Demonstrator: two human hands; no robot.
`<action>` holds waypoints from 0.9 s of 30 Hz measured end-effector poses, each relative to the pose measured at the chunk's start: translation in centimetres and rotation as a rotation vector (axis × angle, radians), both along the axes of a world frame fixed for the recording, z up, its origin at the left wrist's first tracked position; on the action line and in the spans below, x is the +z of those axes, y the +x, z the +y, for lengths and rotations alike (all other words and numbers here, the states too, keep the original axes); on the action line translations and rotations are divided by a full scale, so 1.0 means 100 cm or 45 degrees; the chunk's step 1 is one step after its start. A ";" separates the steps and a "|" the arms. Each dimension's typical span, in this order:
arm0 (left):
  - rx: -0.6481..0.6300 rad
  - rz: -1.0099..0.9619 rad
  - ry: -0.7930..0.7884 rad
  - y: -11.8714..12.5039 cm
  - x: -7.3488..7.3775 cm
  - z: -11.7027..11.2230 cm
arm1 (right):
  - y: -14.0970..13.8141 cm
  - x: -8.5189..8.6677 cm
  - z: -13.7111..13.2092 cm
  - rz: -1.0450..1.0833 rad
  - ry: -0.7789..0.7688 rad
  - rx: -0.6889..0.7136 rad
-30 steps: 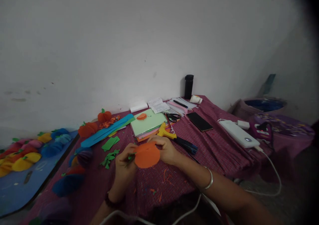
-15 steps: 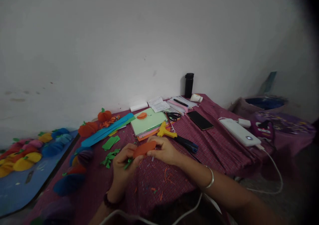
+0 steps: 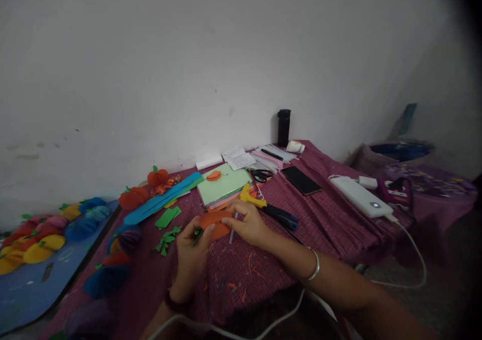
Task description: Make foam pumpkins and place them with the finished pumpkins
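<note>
Between my two hands is an orange paper piece, rounded and seemingly folded, with a small green paper stem at its left end. My left hand pinches the left side, thumb in front. On the opposite edge, my right hand grips the paper between thumb and fingers. A yellow and black glue gun lies just beyond my right hand. Left of my left hand lie green paper scraps and green paper rectangles.
Finished paper pumpkins sit at the left, more on a blue board. Behind are blue strips, a paper stack, scissors, a phone and a black bottle. A white power bank with cable is at right.
The orange paper has turned so more of its round face shows. My right fingers have shifted along its edge, and the view has moved slightly.
</note>
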State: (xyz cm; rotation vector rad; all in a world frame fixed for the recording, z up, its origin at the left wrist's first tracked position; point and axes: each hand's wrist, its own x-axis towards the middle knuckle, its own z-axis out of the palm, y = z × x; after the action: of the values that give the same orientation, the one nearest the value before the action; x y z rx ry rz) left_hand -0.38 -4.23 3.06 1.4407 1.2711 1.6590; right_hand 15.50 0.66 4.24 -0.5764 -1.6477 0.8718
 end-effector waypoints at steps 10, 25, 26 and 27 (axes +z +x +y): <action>0.093 0.417 0.253 -0.007 0.007 -0.004 | -0.001 -0.002 0.000 -0.083 -0.136 0.133; -0.012 -0.118 -0.102 -0.002 0.017 0.006 | 0.036 0.005 0.045 -0.698 0.117 -0.195; -0.009 -0.106 -0.085 -0.004 0.016 0.006 | 0.044 0.005 0.053 -0.899 0.171 -0.334; -0.014 -0.085 -0.069 -0.006 0.014 0.007 | 0.051 0.002 0.060 -1.090 0.176 -0.431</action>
State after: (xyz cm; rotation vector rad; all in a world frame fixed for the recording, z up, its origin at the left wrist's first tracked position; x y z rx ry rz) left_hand -0.97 -3.56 4.45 1.3472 1.2592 1.6395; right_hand 20.56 6.64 4.48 -1.1956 -2.2449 0.2442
